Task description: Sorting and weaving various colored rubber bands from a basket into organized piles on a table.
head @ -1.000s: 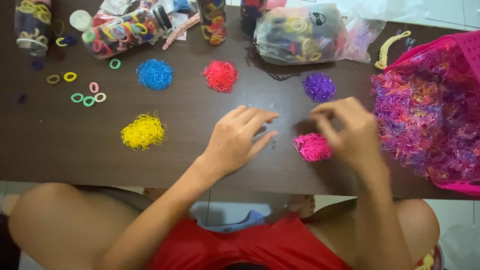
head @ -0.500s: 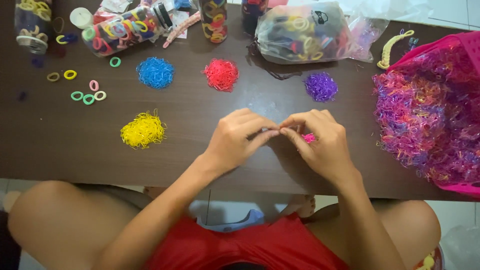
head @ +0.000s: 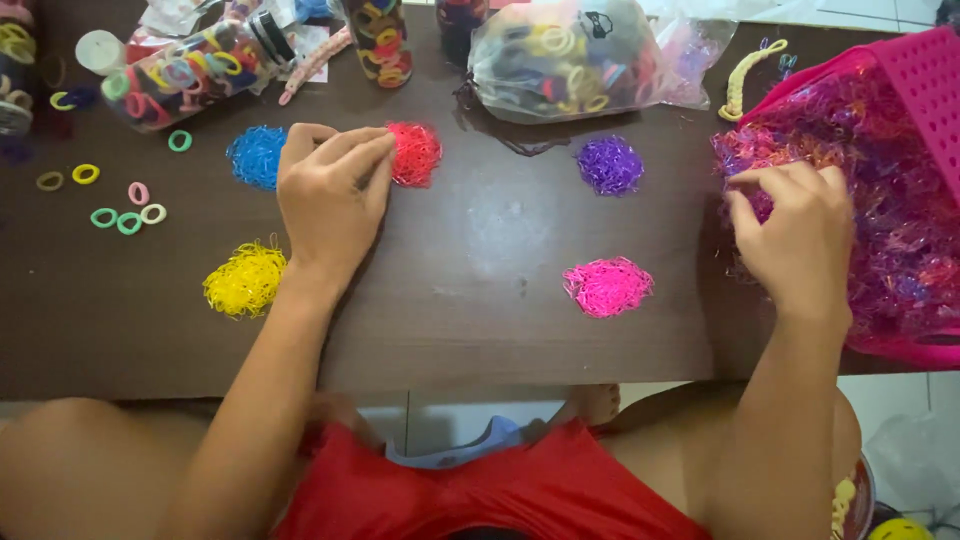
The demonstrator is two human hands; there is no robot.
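My left hand (head: 330,200) rests palm down on the dark brown table (head: 500,230), its fingertips touching the left edge of a red pile of tiny elastic bands (head: 418,152). A blue pile (head: 255,156) lies just left of that hand and a yellow pile (head: 245,280) below it. My right hand (head: 795,240) reaches into the pink basket (head: 925,90), fingers pinched in the tangle of mixed coloured bands (head: 880,180). A pink pile (head: 608,286) and a purple pile (head: 610,165) lie between my hands. What the right fingers pinch is hidden.
Along the far edge stand a clear jar on its side (head: 185,70), an upright jar (head: 378,40) and a clear bag (head: 565,55), all filled with coloured hair ties. Several loose ring ties (head: 120,215) lie at the left. My knees show below the table's front edge.
My hands were together at the table's middle. My left hand has moved up left to the red pile; my right hand has moved right into the basket, uncovering the pink pile.
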